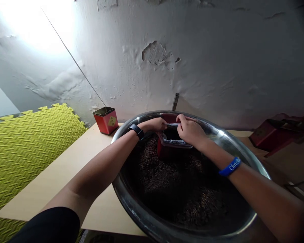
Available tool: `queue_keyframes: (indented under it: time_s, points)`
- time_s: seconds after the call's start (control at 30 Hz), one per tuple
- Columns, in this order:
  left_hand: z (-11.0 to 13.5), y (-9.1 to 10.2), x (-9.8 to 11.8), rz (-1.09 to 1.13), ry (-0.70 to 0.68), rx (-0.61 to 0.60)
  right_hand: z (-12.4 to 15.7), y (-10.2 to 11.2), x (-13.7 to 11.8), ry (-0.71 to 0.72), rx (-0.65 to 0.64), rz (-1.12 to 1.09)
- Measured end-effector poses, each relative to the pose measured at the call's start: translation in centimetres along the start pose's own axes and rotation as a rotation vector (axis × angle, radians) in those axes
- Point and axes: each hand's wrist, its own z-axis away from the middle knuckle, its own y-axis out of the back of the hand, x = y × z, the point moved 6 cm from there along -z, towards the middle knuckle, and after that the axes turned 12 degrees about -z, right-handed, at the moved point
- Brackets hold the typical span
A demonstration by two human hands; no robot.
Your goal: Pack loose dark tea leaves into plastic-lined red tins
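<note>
A wide, round basin of shiny silver metal (221, 133) stands on a pale wooden table (101, 209). Its bottom is covered with thin, dark brown dry pieces (159, 175), which lie in loose heaps. Among them, in the far part of the basin, there is a dark red square box (163, 151), and its mouth is lined with a clear plastic bag (178, 143). The left hand (155, 125) is at the left far corner of this box, with its fingers pinched together on the edge of the bag. The right hand (191, 131) is at the right side of the mouth, its fingers curled and clamped on the bag too. The two hands are apart, and a strip of the plastic is stretched between them

On the left wrist there is a black watch (136, 131), and on the right wrist a blue band with white letters (230, 166). At the left of the basin, near the grey peeling wall (103, 44), stands a red tin with a yellow diamond label (108, 121). Beyond the table lies a yellow textured foam mat (35, 141)
</note>
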Motion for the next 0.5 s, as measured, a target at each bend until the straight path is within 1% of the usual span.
queue_keyframes:
  time_s: [0.13,0.27,0.33,0.4,0.47,0.5]
  points:
    - [0.1,0.1,0.0,0.012,0.015,0.008,0.2,0.1,-0.5,0.003,0.056,-0.004]
    - [0.3,-0.1,0.2,0.015,-0.016,-0.020,0.1,-0.1,-0.4,0.061,0.053,-0.042]
    - [0.3,-0.1,0.1,0.010,-0.027,-0.023,0.0,0.1,-0.3,0.120,0.066,-0.101]
    - [0.2,-0.2,0.0,0.001,-0.053,-0.006,0.1,0.7,-0.7,0.206,0.109,-0.183]
    - [0.0,-0.2,-0.1,-0.013,-0.061,0.021,0.7,1.5,-1.9,0.307,0.143,-0.295]
    - [-0.1,-0.2,-0.2,-0.017,-0.056,0.030,1.2,1.8,-2.9,0.365,0.138,-0.367]
